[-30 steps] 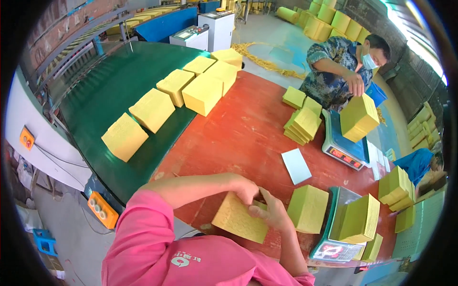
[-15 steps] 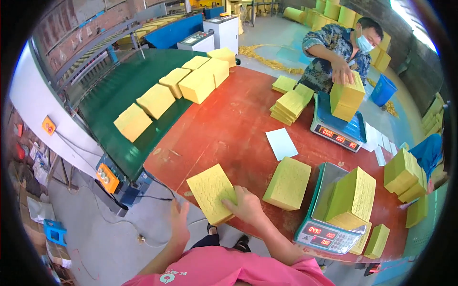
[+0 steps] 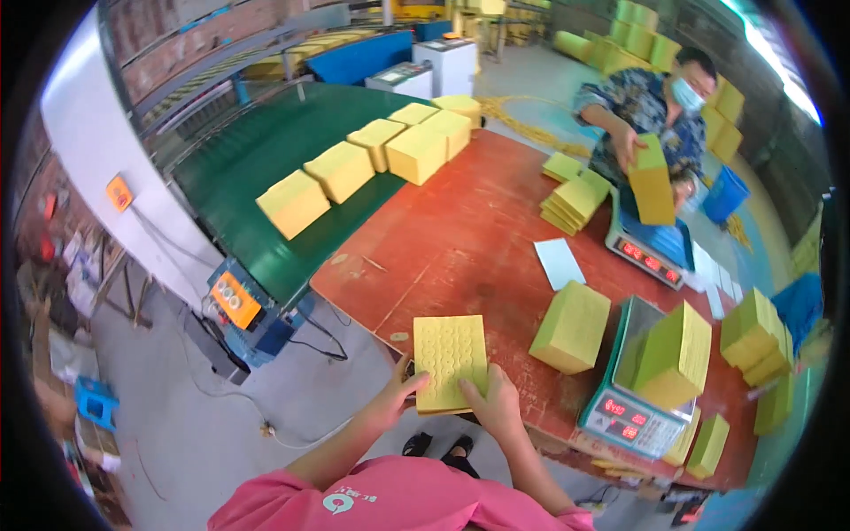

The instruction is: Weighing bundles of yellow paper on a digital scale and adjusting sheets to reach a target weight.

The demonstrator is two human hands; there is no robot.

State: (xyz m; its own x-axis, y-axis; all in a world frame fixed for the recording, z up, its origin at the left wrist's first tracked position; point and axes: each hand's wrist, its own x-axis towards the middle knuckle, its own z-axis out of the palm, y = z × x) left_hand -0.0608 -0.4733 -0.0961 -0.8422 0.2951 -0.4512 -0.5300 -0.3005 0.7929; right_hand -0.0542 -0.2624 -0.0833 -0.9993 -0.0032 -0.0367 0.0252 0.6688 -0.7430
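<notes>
At the near edge of the red table, both my hands hold a stack of yellow paper point(image 3: 450, 358) with rows of round punched marks on its top sheet. My left hand point(image 3: 396, 396) grips its left side, and my right hand point(image 3: 496, 400) closes on its lower right corner, thumb on top. Right of it stands another yellow paper stack point(image 3: 571, 327). Beyond that, a digital scale point(image 3: 639, 431) with a lit red display carries a tilted-looking yellow stack point(image 3: 675, 354).
A co-worker's hand point(image 3: 626, 146) grips a yellow stack point(image 3: 653, 195) at a second scale point(image 3: 649, 257). Several stacks point(image 3: 341, 170) line the green conveyor belt point(image 3: 266, 133) at left. A white sheet point(image 3: 560, 264) lies mid-table. An orange control box point(image 3: 235, 301) sits by the table's left corner.
My left hand, earlier apart and open, now grips the stack's left side. The stack has turned upright towards me. The co-worker's stack has tilted, and their second hand shows near it.
</notes>
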